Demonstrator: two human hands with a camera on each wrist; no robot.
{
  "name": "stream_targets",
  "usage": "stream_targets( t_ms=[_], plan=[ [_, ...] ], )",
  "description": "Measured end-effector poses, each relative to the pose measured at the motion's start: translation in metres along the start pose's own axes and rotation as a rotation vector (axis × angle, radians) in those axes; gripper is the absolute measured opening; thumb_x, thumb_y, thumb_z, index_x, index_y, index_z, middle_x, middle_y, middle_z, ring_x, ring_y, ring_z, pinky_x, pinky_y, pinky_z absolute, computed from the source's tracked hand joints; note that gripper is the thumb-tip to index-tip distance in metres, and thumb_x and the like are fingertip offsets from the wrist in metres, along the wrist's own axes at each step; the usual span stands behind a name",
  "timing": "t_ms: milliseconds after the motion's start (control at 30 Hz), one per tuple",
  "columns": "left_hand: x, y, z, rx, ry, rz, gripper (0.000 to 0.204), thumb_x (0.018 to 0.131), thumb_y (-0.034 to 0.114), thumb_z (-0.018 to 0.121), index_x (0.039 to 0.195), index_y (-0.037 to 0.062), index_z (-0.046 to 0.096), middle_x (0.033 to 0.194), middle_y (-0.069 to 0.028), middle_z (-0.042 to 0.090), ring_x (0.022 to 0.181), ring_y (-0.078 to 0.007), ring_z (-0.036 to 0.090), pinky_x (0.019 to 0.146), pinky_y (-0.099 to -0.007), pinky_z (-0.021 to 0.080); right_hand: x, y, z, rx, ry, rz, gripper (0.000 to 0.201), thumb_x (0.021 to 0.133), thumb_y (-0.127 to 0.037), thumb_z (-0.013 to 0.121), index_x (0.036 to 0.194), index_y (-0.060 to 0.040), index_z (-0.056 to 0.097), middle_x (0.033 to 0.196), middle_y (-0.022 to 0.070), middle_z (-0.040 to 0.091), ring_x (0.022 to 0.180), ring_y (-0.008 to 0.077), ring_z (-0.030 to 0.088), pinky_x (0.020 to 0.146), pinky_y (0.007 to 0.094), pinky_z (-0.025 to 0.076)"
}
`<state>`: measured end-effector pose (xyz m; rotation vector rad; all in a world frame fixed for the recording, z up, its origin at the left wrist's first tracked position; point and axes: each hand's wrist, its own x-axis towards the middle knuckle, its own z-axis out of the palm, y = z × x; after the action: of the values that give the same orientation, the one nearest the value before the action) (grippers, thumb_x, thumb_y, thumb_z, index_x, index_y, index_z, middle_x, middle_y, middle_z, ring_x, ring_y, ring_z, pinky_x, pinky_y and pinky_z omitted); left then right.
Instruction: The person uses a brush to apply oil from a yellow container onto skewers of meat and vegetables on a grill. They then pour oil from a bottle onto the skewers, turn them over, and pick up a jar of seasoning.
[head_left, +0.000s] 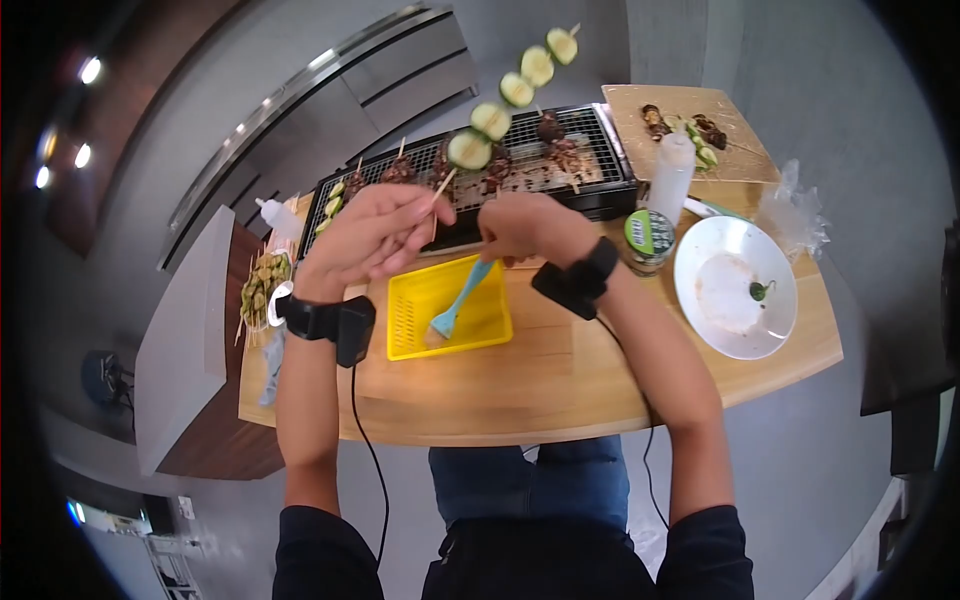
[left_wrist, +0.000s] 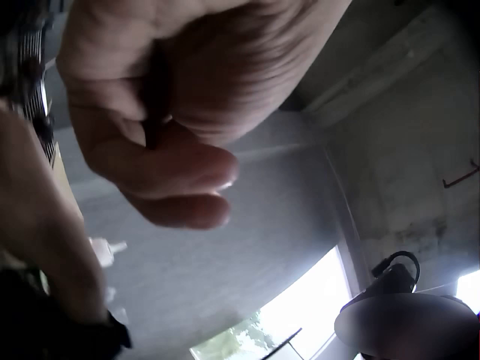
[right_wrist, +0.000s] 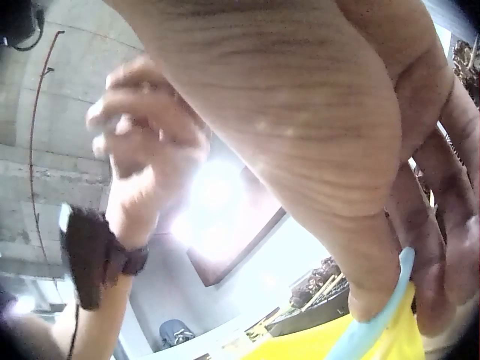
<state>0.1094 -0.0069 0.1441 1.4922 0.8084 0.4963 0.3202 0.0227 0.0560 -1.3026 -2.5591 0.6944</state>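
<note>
A skewer of sliced green vegetable (head_left: 490, 121) slants up over the grill, its stick pinched in the fingers of the left hand (head_left: 375, 232). The right hand (head_left: 530, 228) holds the handle of a light blue brush (head_left: 463, 297), whose head points down into a yellow basket (head_left: 450, 345). In the right wrist view, the blue handle (right_wrist: 367, 326) lies between the thumb and fingers of the right hand (right_wrist: 322, 127). The left wrist view shows the curled left hand (left_wrist: 165, 112); the skewer cannot be made out there.
Meat skewers lie on the grill (head_left: 610, 150) behind the hands. To the right stand a white squeeze bottle (head_left: 672, 175), a green-lidded jar (head_left: 648, 240), a white plate (head_left: 735, 325) and a board (head_left: 735, 110) with food. More skewers (head_left: 262, 285) lie at the left.
</note>
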Motion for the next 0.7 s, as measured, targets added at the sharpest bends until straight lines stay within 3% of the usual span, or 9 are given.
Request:
stream_targets(
  t_ms=[33, 100, 233, 300, 400, 700],
  plan=[
    [-0.015, -0.01, -0.014, 0.002, 0.025, -0.015, 0.03, 0.101, 0.023, 0.052, 0.103, -0.0061, 0.06, 0.062, -0.0002, 0.052, 0.036, -0.0032, 0.039, 0.034, -0.0169, 0.028, -0.002, 0.005, 0.005, 0.0, -0.011, -0.007, 0.024, 0.071, -0.023, 0.077, 0.079, -0.0022, 0.069, 0.076, 0.0132, 0.068, 0.073, 0.0289, 0.069, 0.067, 0.0384, 0.055],
    [-0.04, -0.032, -0.043, -0.006, 0.063, -0.022, 0.029, 0.101, 0.022, 0.053, 0.102, -0.0064, 0.06, 0.06, -0.0003, 0.052, 0.036, -0.0032, 0.04, 0.034, -0.0171, 0.028, -0.003, 0.017, 0.013, 0.019, 0.329, -0.215, 0.025, 0.08, -0.025, 0.072, 0.079, -0.0003, 0.068, 0.068, 0.008, 0.069, 0.062, 0.0211, 0.067, 0.059, 0.0344, 0.052],
    [-0.073, -0.081, -0.083, -0.044, 0.064, -0.049, 0.028, 0.101, 0.019, 0.052, 0.105, -0.0064, 0.063, 0.059, 0.0009, 0.051, 0.04, -0.0021, 0.042, 0.034, -0.0166, 0.027, -0.01, -0.001, -0.019, -0.031, 0.118, -0.153, 0.024, 0.082, -0.022, 0.071, 0.083, 0.0019, 0.067, 0.07, 0.0089, 0.069, 0.06, 0.0193, 0.066, 0.056, 0.0312, 0.052],
    [-0.077, -0.102, -0.095, -0.122, -0.001, -0.006, 0.028, 0.101, 0.018, 0.052, 0.104, -0.0066, 0.063, 0.059, 0.0011, 0.051, 0.04, -0.0018, 0.041, 0.035, -0.0164, 0.027, -0.015, -0.005, -0.031, 0.182, -0.004, 0.029, 0.017, 0.084, -0.014, 0.069, 0.087, 0.0024, 0.067, 0.07, 0.0083, 0.068, 0.06, 0.0149, 0.064, 0.054, 0.0277, 0.05],
    [-0.075, -0.12, -0.1, -0.139, 0.003, -0.019, 0.027, 0.101, 0.018, 0.052, 0.103, -0.0066, 0.063, 0.059, 0.0015, 0.05, 0.04, -0.0015, 0.038, 0.037, -0.0166, 0.025, -0.024, -0.01, -0.041, 0.332, 0.046, 0.054, 0.011, 0.081, -0.009, 0.07, 0.085, 0.0017, 0.069, 0.066, 0.0078, 0.068, 0.057, 0.0126, 0.063, 0.053, 0.0255, 0.048],
    [-0.071, -0.143, -0.103, -0.248, -0.02, -0.06, 0.027, 0.099, 0.019, 0.055, 0.1, -0.0065, 0.063, 0.058, 0.0031, 0.047, 0.042, -0.0012, 0.034, 0.038, -0.0173, 0.022, -0.039, -0.046, -0.052, 0.226, 0.115, 0.015, 0.012, 0.082, -0.012, 0.069, 0.088, -0.0005, 0.068, 0.066, 0.0088, 0.065, 0.057, 0.0153, 0.061, 0.053, 0.0269, 0.045]
  ],
)
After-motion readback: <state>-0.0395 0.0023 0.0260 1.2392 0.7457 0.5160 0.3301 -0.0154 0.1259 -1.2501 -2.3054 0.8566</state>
